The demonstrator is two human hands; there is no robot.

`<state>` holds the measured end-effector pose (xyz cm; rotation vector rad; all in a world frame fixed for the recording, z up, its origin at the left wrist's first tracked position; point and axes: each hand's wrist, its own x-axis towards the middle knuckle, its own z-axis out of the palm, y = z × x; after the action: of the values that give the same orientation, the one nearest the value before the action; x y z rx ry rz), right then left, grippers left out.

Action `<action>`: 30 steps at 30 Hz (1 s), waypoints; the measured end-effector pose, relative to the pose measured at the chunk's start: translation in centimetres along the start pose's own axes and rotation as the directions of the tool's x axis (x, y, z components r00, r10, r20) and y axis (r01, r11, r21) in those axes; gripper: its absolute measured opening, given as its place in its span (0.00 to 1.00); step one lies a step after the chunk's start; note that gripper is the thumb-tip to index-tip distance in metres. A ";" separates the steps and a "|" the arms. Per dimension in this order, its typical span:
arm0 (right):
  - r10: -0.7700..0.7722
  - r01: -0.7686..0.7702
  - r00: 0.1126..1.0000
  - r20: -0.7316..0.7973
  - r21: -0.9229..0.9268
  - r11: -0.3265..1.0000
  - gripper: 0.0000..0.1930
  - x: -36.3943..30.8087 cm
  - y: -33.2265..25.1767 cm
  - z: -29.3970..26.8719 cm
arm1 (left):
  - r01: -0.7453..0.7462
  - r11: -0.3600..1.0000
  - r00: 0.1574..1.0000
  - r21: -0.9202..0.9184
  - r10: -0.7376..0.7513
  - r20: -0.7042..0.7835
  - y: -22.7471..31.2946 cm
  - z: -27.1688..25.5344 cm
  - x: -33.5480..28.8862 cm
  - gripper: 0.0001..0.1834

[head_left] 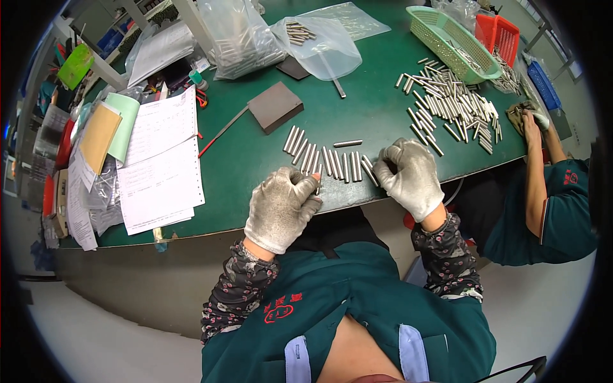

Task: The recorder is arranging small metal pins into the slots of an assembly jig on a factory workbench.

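Both my hands wear greyish-white work gloves. A loose row of short, shiny metal pins (pixel 327 161) lies between them near the table's front edge. At the row's left end, my left hand (pixel 280 207) pinches an upright-looking metal pin (pixel 318 181) between thumb and forefinger; a bare fingertip pokes through the glove. My right hand (pixel 410 175) is closed at the right end, its fingertips against a slanting metal pin (pixel 369 171). Its grip is partly hidden by the glove. One pin (pixel 348 143) lies crosswise just beyond the row.
A dark flat block (pixel 275 106) and a thin red-tipped tool (pixel 223 131) lie beyond my left hand. Papers (pixel 156 159) cover the left. Plastic bags (pixel 246 48) with pins stand behind. Right are a pin pile (pixel 450 102), a green basket (pixel 447 41) and a co-worker's hands (pixel 531 126).
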<state>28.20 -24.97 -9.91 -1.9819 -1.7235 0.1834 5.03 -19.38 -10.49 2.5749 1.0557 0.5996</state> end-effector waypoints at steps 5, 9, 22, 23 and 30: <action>-0.266 0.265 0.963 -0.047 -0.019 0.964 0.14 0.9 -1.3 0.5 | 0.053 0.998 0.994 0.021 -0.051 -0.099 0.7 -0.3 0.9 0.19; -0.281 0.287 0.951 0.132 -0.033 0.957 0.25 1.5 -3.2 0.5 | 0.037 0.998 0.994 0.053 -0.032 -0.100 0.8 -0.1 1.8 0.21; -0.298 0.296 0.953 0.060 0.048 0.954 0.20 2.3 -3.7 0.7 | 0.076 0.964 0.963 -0.257 -0.138 -0.233 0.2 1.1 1.0 0.19; -0.320 0.322 0.947 -0.036 0.119 0.939 0.20 1.7 -4.0 0.2 | 0.221 0.748 0.952 -0.626 -0.305 -0.028 0.9 1.2 1.1 0.18; -0.301 0.077 0.945 0.128 0.807 0.585 0.23 -0.5 -4.9 -1.2 | 0.401 0.182 0.910 -0.898 -0.190 0.368 2.8 0.6 -0.1 0.14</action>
<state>24.21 -25.39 -6.78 -1.1128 -1.5634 0.9922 6.89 -21.44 -9.87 1.1916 0.6910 0.6100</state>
